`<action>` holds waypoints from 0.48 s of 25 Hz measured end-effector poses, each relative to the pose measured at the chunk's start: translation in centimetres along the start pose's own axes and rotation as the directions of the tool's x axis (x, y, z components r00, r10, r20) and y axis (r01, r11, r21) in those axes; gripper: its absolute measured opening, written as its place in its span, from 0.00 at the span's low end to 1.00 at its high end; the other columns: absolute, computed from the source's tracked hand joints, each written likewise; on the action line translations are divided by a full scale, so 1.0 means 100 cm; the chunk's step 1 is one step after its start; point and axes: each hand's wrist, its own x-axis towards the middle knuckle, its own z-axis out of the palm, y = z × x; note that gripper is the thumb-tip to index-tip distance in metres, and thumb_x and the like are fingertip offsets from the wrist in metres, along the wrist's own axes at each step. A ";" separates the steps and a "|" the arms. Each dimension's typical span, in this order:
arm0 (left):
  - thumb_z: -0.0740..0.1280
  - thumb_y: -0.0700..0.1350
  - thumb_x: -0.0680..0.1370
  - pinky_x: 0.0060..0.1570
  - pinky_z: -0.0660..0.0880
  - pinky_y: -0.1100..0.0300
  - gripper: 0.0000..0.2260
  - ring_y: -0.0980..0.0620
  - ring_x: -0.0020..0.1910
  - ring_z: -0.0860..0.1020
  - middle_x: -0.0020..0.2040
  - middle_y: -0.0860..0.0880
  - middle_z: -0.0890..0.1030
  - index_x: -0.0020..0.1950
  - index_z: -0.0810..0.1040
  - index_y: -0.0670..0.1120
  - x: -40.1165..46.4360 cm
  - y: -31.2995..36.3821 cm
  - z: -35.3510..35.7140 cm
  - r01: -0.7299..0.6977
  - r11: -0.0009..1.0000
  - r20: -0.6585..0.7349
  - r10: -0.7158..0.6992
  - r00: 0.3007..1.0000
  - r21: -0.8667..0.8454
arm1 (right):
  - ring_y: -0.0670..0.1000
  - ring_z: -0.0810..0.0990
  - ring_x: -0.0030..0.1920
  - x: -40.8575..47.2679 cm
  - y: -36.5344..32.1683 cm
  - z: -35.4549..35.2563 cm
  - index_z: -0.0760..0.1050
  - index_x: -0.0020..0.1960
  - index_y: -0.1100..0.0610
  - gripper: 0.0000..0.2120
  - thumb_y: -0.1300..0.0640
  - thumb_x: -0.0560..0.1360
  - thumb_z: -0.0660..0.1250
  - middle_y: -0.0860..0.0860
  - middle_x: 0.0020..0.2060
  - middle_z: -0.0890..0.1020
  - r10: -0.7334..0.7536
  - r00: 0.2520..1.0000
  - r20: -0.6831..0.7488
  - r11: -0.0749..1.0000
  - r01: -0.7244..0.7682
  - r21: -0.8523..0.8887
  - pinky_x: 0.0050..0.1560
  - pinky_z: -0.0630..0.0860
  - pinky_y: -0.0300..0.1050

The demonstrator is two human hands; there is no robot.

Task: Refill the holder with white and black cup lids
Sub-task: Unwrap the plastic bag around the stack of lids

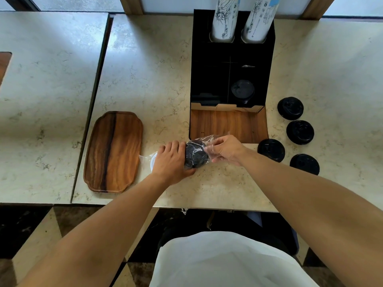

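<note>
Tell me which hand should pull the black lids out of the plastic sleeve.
Right, probably. The right hand already pinches the plastic sleeve at its open end beside the black lids; the left hand grips the stack, steadying it.

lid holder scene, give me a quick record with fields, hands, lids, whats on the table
holder: black holder on the table, two cup stacks at its back
lids in holder: black lids in front right compartment
left hand: left hand grips the plastic sleeve of lids
right hand: right hand pinches the sleeve's open plastic end
loose lids: four black lids on the table right of the holder
white lids: white edge barely visible under left hand
other: wooden tray left of the hands
</note>
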 end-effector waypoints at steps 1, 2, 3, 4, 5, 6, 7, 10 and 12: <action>0.64 0.72 0.69 0.59 0.69 0.47 0.42 0.43 0.57 0.73 0.60 0.44 0.74 0.70 0.67 0.42 0.000 0.000 0.000 0.001 1.000 -0.007 -0.001 1.000 -0.006 | 0.52 0.85 0.33 0.001 0.000 0.002 0.82 0.46 0.62 0.07 0.65 0.70 0.79 0.60 0.40 0.86 0.001 1.000 -0.009 1.000 -0.001 -0.017 0.35 0.83 0.46; 0.64 0.72 0.69 0.59 0.69 0.47 0.42 0.43 0.57 0.73 0.60 0.44 0.75 0.70 0.67 0.42 0.000 0.000 0.001 0.001 1.000 -0.010 -0.001 1.000 -0.008 | 0.51 0.85 0.32 0.002 0.000 0.003 0.82 0.46 0.62 0.08 0.65 0.70 0.79 0.60 0.39 0.85 0.009 1.000 -0.011 0.999 -0.009 -0.036 0.35 0.82 0.46; 0.64 0.72 0.69 0.60 0.69 0.47 0.42 0.43 0.57 0.73 0.60 0.44 0.75 0.70 0.67 0.42 0.000 0.000 0.001 -0.002 1.000 -0.009 0.002 1.000 -0.005 | 0.50 0.84 0.31 0.002 -0.001 0.005 0.82 0.46 0.62 0.08 0.65 0.70 0.79 0.59 0.38 0.85 0.021 1.000 -0.009 0.998 -0.022 -0.054 0.35 0.82 0.46; 0.64 0.72 0.70 0.60 0.69 0.47 0.42 0.43 0.58 0.73 0.61 0.44 0.75 0.71 0.67 0.41 -0.001 0.000 0.002 -0.007 1.000 -0.007 0.007 1.000 -0.001 | 0.51 0.84 0.30 0.003 -0.002 0.006 0.81 0.47 0.62 0.09 0.64 0.70 0.79 0.59 0.37 0.85 0.033 0.999 -0.007 0.997 -0.033 -0.070 0.35 0.82 0.47; 0.64 0.72 0.71 0.61 0.69 0.47 0.42 0.43 0.58 0.73 0.61 0.44 0.75 0.72 0.66 0.41 -0.002 -0.001 0.003 -0.013 1.000 -0.006 0.013 1.000 0.001 | 0.51 0.84 0.30 0.003 -0.003 0.007 0.82 0.48 0.62 0.10 0.64 0.70 0.80 0.59 0.38 0.85 0.041 0.999 -0.007 0.995 -0.042 -0.086 0.35 0.82 0.47; 0.64 0.71 0.71 0.61 0.69 0.47 0.42 0.43 0.58 0.73 0.61 0.44 0.75 0.72 0.66 0.40 -0.003 -0.001 0.004 -0.018 1.000 -0.009 0.018 1.000 0.002 | 0.51 0.84 0.30 0.003 -0.005 0.008 0.82 0.48 0.63 0.11 0.63 0.69 0.80 0.59 0.38 0.85 0.043 0.999 -0.010 0.994 -0.044 -0.105 0.34 0.82 0.47; 0.64 0.71 0.72 0.61 0.69 0.47 0.42 0.43 0.58 0.73 0.61 0.44 0.75 0.72 0.66 0.40 -0.004 -0.002 0.004 -0.021 1.000 -0.011 0.021 1.000 0.005 | 0.50 0.83 0.30 0.003 -0.007 0.010 0.82 0.50 0.65 0.13 0.62 0.68 0.81 0.60 0.39 0.86 0.039 0.999 -0.014 0.991 -0.041 -0.125 0.33 0.82 0.47; 0.65 0.70 0.72 0.61 0.69 0.48 0.41 0.43 0.58 0.73 0.61 0.43 0.76 0.72 0.67 0.40 -0.005 -0.002 0.003 -0.025 1.000 -0.010 0.025 1.000 0.007 | 0.49 0.81 0.32 0.002 -0.012 0.012 0.82 0.53 0.65 0.18 0.59 0.67 0.82 0.58 0.41 0.86 0.044 0.999 -0.021 0.984 -0.047 -0.174 0.40 0.85 0.50; 0.65 0.70 0.72 0.61 0.69 0.48 0.41 0.43 0.58 0.73 0.61 0.44 0.76 0.72 0.67 0.40 -0.006 -0.002 0.003 -0.027 1.000 -0.008 0.027 1.000 0.002 | 0.47 0.79 0.31 0.001 -0.015 0.013 0.82 0.54 0.64 0.19 0.57 0.67 0.82 0.55 0.39 0.85 0.067 0.997 -0.024 0.979 -0.070 -0.192 0.40 0.84 0.47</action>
